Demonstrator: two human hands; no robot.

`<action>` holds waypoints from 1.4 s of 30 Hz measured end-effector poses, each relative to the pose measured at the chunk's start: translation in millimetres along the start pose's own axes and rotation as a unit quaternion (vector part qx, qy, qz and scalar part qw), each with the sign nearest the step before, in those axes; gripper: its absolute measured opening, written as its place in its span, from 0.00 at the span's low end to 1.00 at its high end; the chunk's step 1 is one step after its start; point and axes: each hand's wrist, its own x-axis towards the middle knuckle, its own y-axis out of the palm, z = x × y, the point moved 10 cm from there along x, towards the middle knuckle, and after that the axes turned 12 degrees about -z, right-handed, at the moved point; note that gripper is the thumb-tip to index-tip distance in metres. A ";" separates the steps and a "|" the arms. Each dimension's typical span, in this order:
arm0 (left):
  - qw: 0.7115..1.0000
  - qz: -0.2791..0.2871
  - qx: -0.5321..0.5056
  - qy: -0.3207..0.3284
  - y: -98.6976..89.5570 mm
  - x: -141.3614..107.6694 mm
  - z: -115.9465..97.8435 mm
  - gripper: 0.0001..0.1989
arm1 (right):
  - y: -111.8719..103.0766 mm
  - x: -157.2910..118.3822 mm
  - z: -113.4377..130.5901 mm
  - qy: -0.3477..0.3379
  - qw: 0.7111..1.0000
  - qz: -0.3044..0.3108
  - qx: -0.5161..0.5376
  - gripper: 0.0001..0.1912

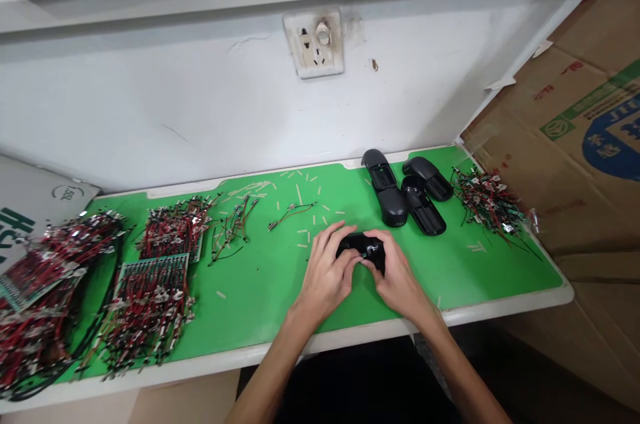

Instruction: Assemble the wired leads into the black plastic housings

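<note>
Gripping a small black plastic housing (361,252) near the front edge of the green work mat (500,271), the left hand (325,277) and right hand (397,271) curl their fingers closed around it, just before the matte-black curved shell halves (385,187).

Black plastic housing (364,249): largely hidden under my left hand (326,279) and right hand (399,275). Red-and-black wire bundle (43,307), far left: blurred, cut off by the frame's edge. Cardboard carton (560,164), right: cut off, print unreadable.
</note>
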 end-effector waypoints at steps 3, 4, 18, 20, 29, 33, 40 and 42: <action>1.000 0.014 0.004 0.004 2.0 -0.2 0.5 0.10 | 0.6 0.9 -0.1 -0.001 1.000 0.002 0.007 0.19; 1.000 0.023 0.009 0.010 3.3 0.2 -0.2 0.10 | 0.7 1.2 0.2 -0.002 1.000 0.002 0.010 0.18; 0.999 0.035 -0.009 0.014 7.3 2.5 -0.6 0.09 | 0.8 0.5 1.7 -0.007 1.000 0.009 0.019 0.18; 0.999 0.039 0.002 0.022 7.9 2.4 -0.8 0.09 | 1.0 0.7 1.6 -0.007 1.000 0.009 0.016 0.18; 0.988 0.132 0.052 0.065 14.3 8.8 -5.8 0.09 | 0.0 -0.6 0.8 -0.013 1.000 0.008 0.006 0.19; 0.980 0.180 0.050 0.067 18.7 11.2 -5.1 0.07 | -0.1 -0.6 1.5 -0.012 1.000 0.010 0.006 0.20; 0.979 0.193 0.034 0.046 27.0 14.1 3.6 0.07 | 0.5 1.0 3.0 -0.012 1.000 0.007 0.005 0.21; 0.982 0.186 0.018 0.037 26.2 16.0 6.2 0.06 | 0.7 0.9 2.8 -0.012 1.000 0.006 0.007 0.21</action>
